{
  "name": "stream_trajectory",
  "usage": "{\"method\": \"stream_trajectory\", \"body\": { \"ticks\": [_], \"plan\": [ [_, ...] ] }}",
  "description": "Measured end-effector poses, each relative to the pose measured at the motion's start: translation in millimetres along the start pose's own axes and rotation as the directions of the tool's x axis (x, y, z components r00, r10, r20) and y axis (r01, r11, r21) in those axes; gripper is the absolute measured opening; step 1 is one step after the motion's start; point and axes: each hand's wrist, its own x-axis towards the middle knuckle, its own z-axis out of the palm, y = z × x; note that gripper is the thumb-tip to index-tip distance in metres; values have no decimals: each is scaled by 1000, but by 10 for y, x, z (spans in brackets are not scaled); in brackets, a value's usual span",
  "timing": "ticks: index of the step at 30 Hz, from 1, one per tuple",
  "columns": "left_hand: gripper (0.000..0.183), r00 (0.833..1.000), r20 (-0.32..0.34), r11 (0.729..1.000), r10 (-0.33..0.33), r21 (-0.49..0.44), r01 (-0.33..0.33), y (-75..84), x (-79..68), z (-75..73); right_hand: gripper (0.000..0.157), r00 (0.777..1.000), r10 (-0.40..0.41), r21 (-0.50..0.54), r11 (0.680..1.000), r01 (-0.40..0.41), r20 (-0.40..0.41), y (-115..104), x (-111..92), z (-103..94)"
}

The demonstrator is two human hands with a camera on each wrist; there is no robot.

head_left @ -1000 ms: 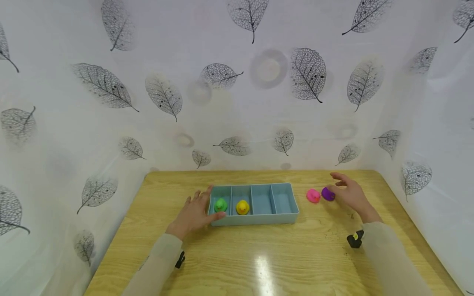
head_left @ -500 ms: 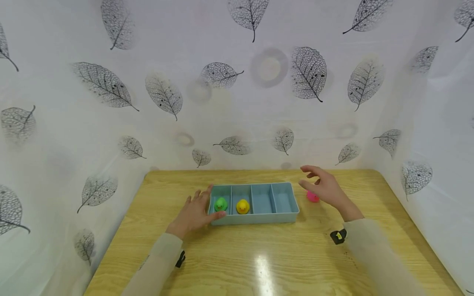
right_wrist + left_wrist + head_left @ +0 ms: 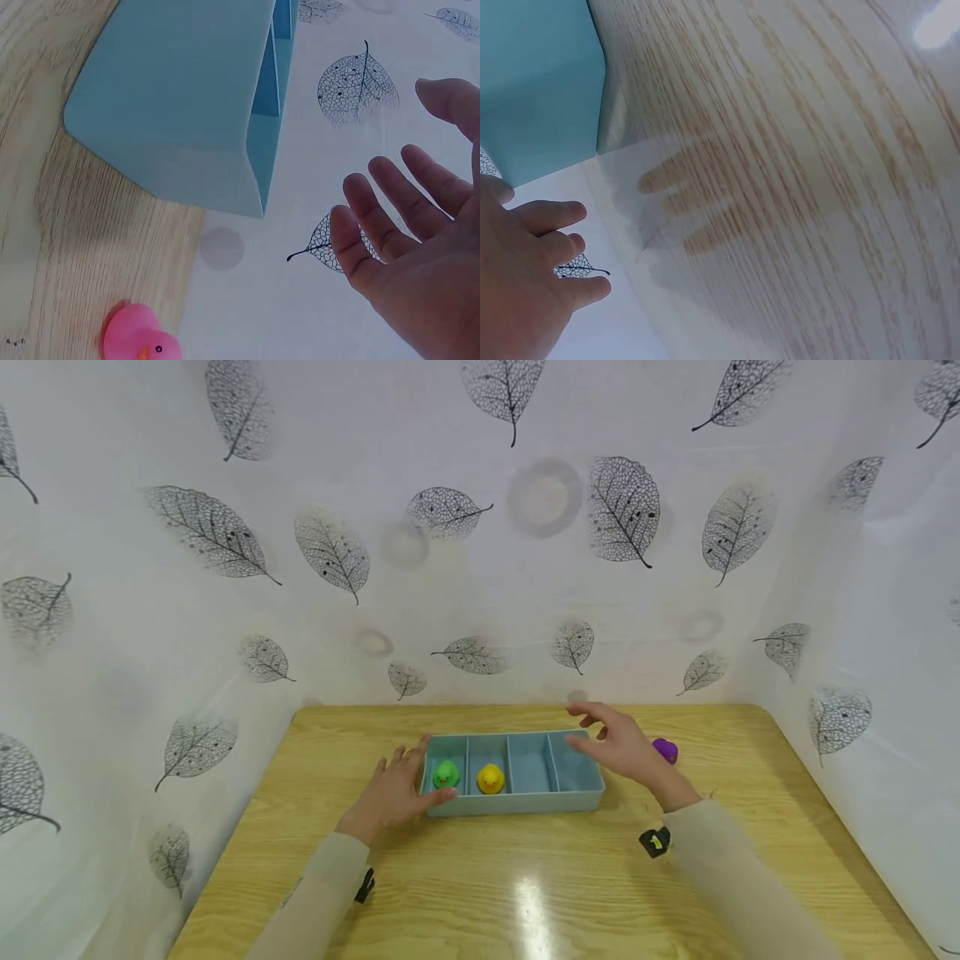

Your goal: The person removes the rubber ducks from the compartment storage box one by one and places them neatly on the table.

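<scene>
A pale blue box (image 3: 517,806) with several compartments lies on the table. In its leftmost compartment sits a green rubber duck (image 3: 446,775), and beside that one, in the neighbouring compartment, a yellow rubber duck (image 3: 491,779). My left hand (image 3: 390,797) rests against the box's left end, fingers spread, thumb straight over the front rim. Over the box's right end hovers my right hand (image 3: 618,747), fingers loosely bent and holding nothing. A pink rubber duck (image 3: 135,334) shows on the table in the right wrist view; the right hand hides it in the head view.
A purple rubber duck (image 3: 665,751) sits on the table behind the right hand. The wooden table (image 3: 465,885) is bounded at the back and sides by a white sheet (image 3: 480,593) printed with leaves. Each wrist wears a small black camera (image 3: 655,842).
My right hand has moved left from beside the purple duck, past the pink duck, to the box's right end, carrying nothing visible. The left hand and the box stay put.
</scene>
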Motion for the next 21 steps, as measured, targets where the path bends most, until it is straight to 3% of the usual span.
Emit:
{"method": "stream_trajectory", "body": {
  "ticks": [10, 21],
  "plan": [
    [115, 1000, 3, 1000, -2, -1, 2, 9, -2, -8, 54, 998, 11, 30, 999, -13, 68, -202, 99, 210],
    [115, 1000, 1, 999, 9, 33, -9, 2, 5, -7, 57, 991, -57, 37, 998, 53, 121, -328, 170, 425]
  ]
}}
